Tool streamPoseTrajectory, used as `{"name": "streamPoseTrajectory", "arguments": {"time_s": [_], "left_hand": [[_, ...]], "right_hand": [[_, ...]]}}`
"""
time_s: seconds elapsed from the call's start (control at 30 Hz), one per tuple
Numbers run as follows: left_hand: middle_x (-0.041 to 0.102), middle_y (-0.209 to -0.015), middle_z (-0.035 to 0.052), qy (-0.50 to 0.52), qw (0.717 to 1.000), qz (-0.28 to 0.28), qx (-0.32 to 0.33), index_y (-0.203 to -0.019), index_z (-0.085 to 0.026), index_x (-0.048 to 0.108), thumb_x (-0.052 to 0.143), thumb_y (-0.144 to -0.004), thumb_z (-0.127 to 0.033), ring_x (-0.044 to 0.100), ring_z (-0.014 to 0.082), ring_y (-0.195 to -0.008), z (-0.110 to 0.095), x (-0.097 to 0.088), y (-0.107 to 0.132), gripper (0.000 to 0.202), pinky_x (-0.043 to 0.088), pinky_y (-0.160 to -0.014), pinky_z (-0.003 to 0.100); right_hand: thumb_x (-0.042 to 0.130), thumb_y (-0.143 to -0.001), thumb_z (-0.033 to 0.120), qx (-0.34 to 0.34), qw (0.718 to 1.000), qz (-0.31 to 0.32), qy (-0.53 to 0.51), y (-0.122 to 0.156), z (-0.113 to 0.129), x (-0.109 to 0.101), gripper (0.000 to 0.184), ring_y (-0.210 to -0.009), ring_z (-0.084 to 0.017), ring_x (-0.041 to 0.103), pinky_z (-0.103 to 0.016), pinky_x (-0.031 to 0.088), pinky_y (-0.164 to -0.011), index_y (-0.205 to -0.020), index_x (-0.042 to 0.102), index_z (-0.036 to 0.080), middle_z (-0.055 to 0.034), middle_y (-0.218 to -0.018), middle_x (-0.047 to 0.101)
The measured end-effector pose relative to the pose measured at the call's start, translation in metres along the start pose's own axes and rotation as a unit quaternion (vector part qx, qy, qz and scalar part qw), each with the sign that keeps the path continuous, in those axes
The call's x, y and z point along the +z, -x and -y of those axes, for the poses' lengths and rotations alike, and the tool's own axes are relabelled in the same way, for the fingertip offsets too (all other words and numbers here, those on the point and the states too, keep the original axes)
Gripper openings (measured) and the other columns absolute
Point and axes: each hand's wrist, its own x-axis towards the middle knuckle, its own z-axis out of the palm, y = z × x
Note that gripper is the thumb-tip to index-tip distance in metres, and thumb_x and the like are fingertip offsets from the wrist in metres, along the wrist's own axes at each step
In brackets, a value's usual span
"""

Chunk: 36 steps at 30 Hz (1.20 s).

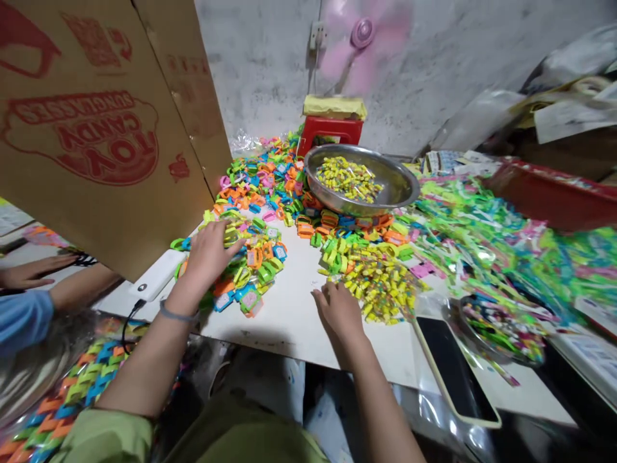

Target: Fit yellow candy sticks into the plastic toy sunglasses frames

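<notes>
My left hand (pixel 207 252) rests on the near-left heap of colourful plastic toy watches (pixel 255 257), its thumb spread from the fingers. Some fingertips are hidden among the watches, but I see nothing gripped. At the left edge of a pile of small yellow wrapped candies (pixel 380 283) is my right hand (pixel 341 313), fingers slightly bent and thumb apart, with nothing visible in it. More toy watches (pixel 270 177) are heaped farther back. A steel bowl (pixel 402 183) holding more yellow candies stands on the watches.
A large cardboard box (pixel 183 161) stands left, beside a white power bank (pixel 161 275) with a cable. Another person's hand (pixel 29 273) is at far left. Right are a phone (pixel 457 373), green plastic strips (pixel 482 225) and a small bowl (pixel 501 328). A pink fan (pixel 362 33) spins behind.
</notes>
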Motion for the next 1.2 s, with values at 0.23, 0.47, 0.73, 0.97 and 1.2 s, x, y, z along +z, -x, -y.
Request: {"name": "streamPoseTrajectory", "arguments": {"time_s": [0.23,0.47,0.73,0.97,1.2], "left_hand": [[0.060,-0.121,0.0110,0.149,0.970,0.135,0.140,-0.122,-0.018,0.061,0.055,-0.089,-0.035,0.050,0.0273,-0.117,-0.096,0.069,-0.010,0.037,0.038,-0.104,0.039],[0.059,-0.118,0.0128,0.230,0.949,0.194,0.095,-0.095,-0.017,0.069,0.061,-0.085,-0.038,0.050,0.0307,-0.117,-0.174,0.155,-0.012,0.025,0.041,-0.100,0.044],[0.064,-0.105,0.0094,0.374,0.874,0.284,0.125,-0.085,-0.016,0.063,0.053,-0.089,-0.026,0.059,0.0217,-0.106,-0.141,0.101,0.027,0.014,0.045,-0.095,0.033],[0.063,-0.100,0.0056,0.655,0.598,0.460,0.036,-0.094,-0.017,0.058,0.064,-0.086,-0.040,0.060,0.0160,-0.094,-0.091,0.048,0.116,0.025,0.047,-0.083,0.027],[0.068,-0.085,0.0037,0.726,0.589,0.350,-0.056,-0.095,-0.019,0.055,0.070,-0.081,-0.045,0.065,0.0161,-0.081,-0.092,0.053,0.156,0.033,0.049,-0.077,0.029]], "right_hand": [[0.047,-0.093,0.025,0.021,0.991,-0.016,-0.132,0.037,0.002,0.002,0.017,-0.075,-0.022,0.065,-0.028,0.040,-0.062,-0.105,0.055,0.016,-0.0067,-0.083,0.067],[0.039,-0.096,0.030,-0.039,0.931,-0.105,-0.346,0.081,0.001,0.001,0.025,-0.093,-0.021,0.066,-0.030,0.049,-0.082,-0.103,0.059,0.018,-0.0089,-0.099,0.069],[0.043,-0.094,0.043,0.069,0.880,-0.161,-0.442,0.089,-0.002,-0.013,0.037,-0.086,-0.019,0.065,-0.029,0.052,-0.075,-0.119,0.054,0.017,-0.0082,-0.099,0.067],[0.051,-0.081,0.025,-0.013,0.848,-0.114,-0.518,0.094,0.015,-0.028,0.022,-0.080,-0.018,0.065,-0.024,0.051,-0.069,-0.099,0.064,0.019,-0.0040,-0.089,0.069],[0.049,-0.082,0.020,-0.014,0.891,-0.087,-0.446,0.109,0.043,-0.020,0.023,-0.077,-0.017,0.065,-0.023,0.050,-0.068,-0.099,0.063,0.022,-0.0015,-0.086,0.069]]}}
